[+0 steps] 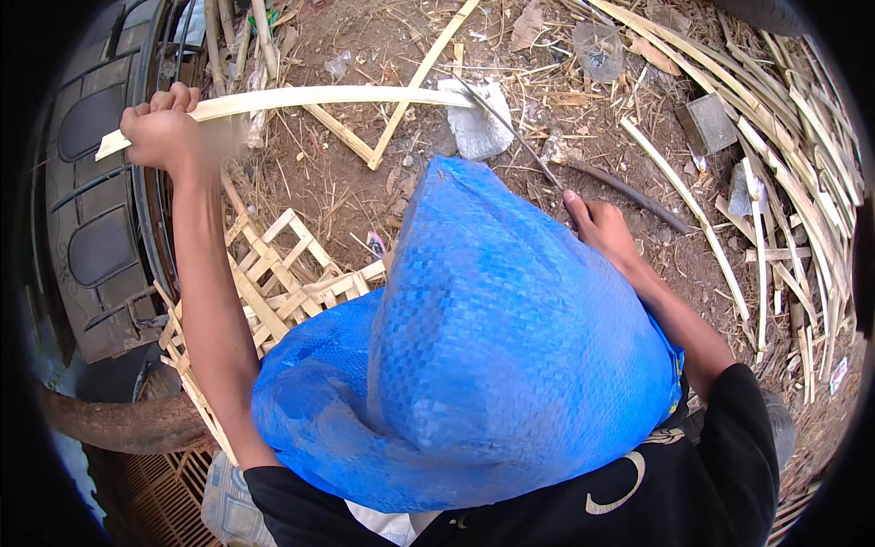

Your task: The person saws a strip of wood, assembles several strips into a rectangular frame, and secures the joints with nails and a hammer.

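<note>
My left hand (164, 132) is closed round one end of a long pale bamboo strip (310, 96), at the upper left. The strip runs across to the right, and its far end lies over a whitish stone block (481, 137) on the ground. In my right hand (603, 228) is a long thin knife (510, 129), its dark blade slanting up and left over the block, next to the strip's end. The knife's handle is mostly hidden by the fingers. A blue woven plastic sheet (519, 337) rises over my lap between the arms.
Woven bamboo latticework (292, 264) lies beside my left arm, near a dark metal gate panel (96, 210). Many split bamboo strips (802, 164) are heaped at the right. A grey brick (706, 125) and a dark stick (633, 193) lie on the littered dirt.
</note>
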### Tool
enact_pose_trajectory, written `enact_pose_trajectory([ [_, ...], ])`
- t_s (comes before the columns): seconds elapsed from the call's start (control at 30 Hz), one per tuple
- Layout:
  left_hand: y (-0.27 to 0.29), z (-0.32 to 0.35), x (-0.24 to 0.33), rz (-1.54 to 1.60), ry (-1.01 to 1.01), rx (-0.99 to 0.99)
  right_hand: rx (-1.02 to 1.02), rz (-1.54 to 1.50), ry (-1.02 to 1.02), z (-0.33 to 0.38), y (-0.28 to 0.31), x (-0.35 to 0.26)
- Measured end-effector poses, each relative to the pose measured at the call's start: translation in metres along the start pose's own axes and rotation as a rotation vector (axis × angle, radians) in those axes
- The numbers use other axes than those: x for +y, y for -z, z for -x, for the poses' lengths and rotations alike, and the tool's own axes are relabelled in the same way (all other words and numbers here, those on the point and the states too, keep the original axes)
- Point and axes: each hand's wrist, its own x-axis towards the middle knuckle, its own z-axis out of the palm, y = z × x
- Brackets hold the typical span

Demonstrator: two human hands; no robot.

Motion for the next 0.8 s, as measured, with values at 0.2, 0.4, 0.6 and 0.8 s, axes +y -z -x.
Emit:
enact_pose_trajectory([
  [0.2, -0.014, 0.017, 0.025, 0.075, -0.081, -0.102, -0.013, -0.240, 0.230, 0.013, 0.024, -0.056],
  [0.4, -0.049, 0.043, 0.049, 0.146, -0.091, -0.117, -0.033, -0.414, 0.301, -0.032, -0.001, -0.140],
  [0.6, -0.042, 0.044, 0.043, 0.200, -0.056, -0.111, -0.011, -0.257, 0.186, -0.060, -0.021, -0.137],
  [0.8, -0.038, 0.040, 0.046, 0.216, -0.046, -0.043, 0.021, -0.360, 0.318, -0.017, 0.009, -0.185],
])
